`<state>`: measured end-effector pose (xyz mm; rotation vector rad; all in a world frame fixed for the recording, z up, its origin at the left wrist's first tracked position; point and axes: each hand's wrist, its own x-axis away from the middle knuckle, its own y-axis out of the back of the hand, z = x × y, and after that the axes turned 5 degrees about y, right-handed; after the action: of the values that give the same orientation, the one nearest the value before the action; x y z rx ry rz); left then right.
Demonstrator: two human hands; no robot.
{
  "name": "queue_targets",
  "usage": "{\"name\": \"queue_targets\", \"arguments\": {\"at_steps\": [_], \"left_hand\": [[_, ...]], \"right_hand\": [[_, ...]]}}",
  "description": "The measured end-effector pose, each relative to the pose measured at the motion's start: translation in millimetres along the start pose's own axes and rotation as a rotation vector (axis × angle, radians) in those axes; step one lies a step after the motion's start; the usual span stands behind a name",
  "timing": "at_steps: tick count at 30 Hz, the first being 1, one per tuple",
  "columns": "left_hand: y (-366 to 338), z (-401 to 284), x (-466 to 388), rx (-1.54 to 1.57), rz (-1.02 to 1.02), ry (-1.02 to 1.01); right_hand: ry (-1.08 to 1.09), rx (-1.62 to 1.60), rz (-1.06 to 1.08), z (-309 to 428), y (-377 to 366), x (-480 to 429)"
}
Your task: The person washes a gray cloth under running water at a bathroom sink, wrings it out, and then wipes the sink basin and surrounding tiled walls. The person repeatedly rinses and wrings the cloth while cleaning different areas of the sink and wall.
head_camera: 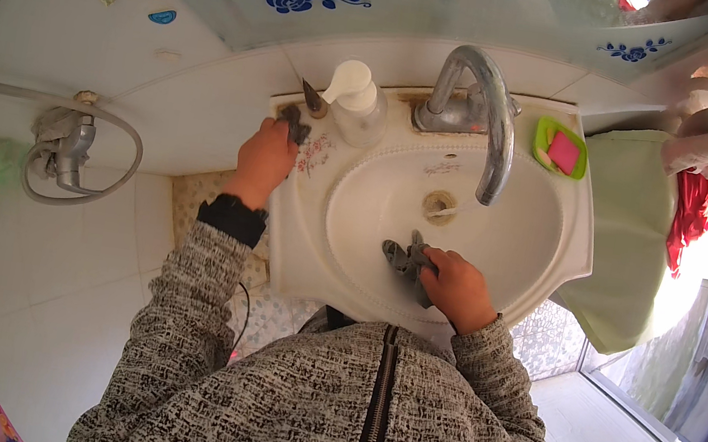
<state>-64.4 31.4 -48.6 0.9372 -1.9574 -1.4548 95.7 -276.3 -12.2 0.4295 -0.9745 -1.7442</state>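
My left hand (265,160) grips a crumpled dark grey cloth (296,124) on the back left corner of a white ceramic washbasin (292,267). Beside that cloth stand a small dark-tipped tube (311,101) and a clear pump bottle (361,119) with a white pump head. Down in the bowl, at its near side, my right hand (459,290) holds a bunched grey-green cloth (404,261) against the ceramic. Fingers hide part of both cloths. A chrome gooseneck tap (502,140) arches over the bowl. Near the drain (440,208) lies a pale streak, and I cannot tell whether it is water.
On the basin's back right corner sits a green soap dish (560,149) with pink soap (564,153). A mirror (386,6) with blue flowers is above. A shower mixer with hose (74,152) hangs on the left wall. Pale green cloth or sheeting (621,226) hangs at the right.
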Motion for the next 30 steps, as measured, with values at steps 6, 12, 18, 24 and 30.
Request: {"name": "queue_targets", "arguments": {"at_steps": [6,12,18,24,30], "left_hand": [[9,-3,56,0.047,0.052,-0.042],[-5,3,-18,-0.036,-0.036,0.05],[9,-7,60,0.001,0.081,-0.01],[5,9,-16,-0.047,-0.007,-0.01],[7,-3,25,0.003,0.055,-0.042]], "right_hand": [[-0.05,-0.007,0.024,-9,6,-3],[-0.026,0.008,0.007,-8,6,-4],[-0.035,-0.012,0.01,-11,7,-1],[-0.018,-0.009,0.022,-4,5,-4],[-0.014,-0.015,0.013,-8,6,-2]]}}
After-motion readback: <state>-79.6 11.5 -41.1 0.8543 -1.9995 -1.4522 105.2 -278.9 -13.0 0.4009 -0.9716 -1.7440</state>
